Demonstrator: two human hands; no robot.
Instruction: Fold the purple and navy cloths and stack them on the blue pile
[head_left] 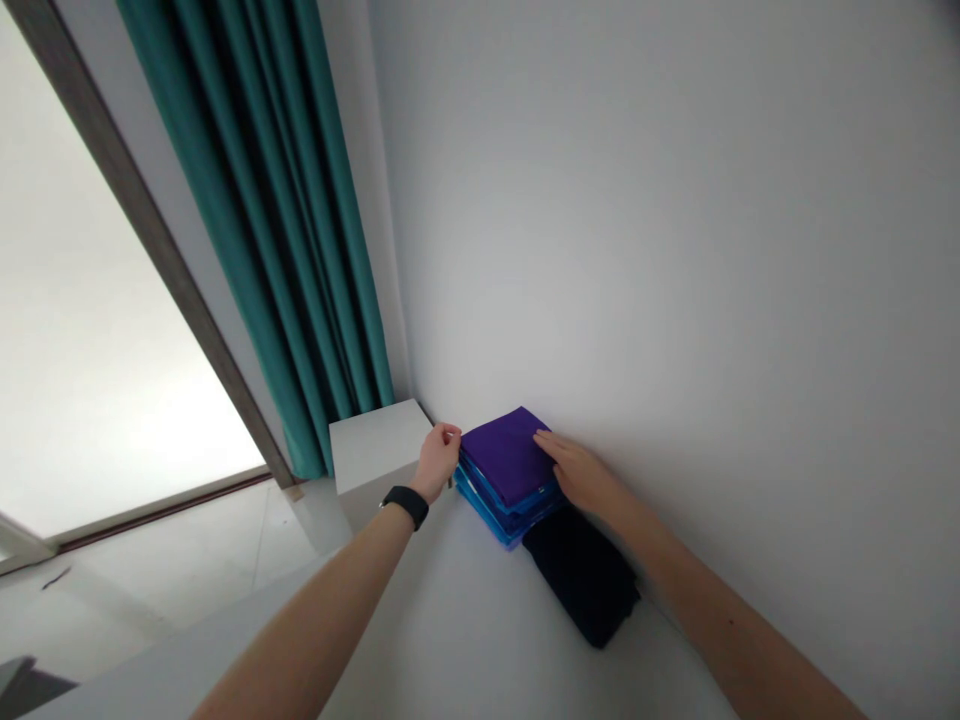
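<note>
A neat stack of folded cloths (pixel 508 478), purple on top over several blue layers, sits on the white desk (pixel 465 620) in the corner against the wall. The left hand (pixel 437 462), fingers curled, touches its left edge; the right hand (pixel 581 472) lies flat on its right side. A dark folded cloth (pixel 583 575) lies just beside.

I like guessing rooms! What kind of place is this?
Probably a room in a home, maybe a bedroom. A long teal curtain hangs beside a big window, and both hands rest on a stack of folded cloths on a white surface against the wall.
</note>
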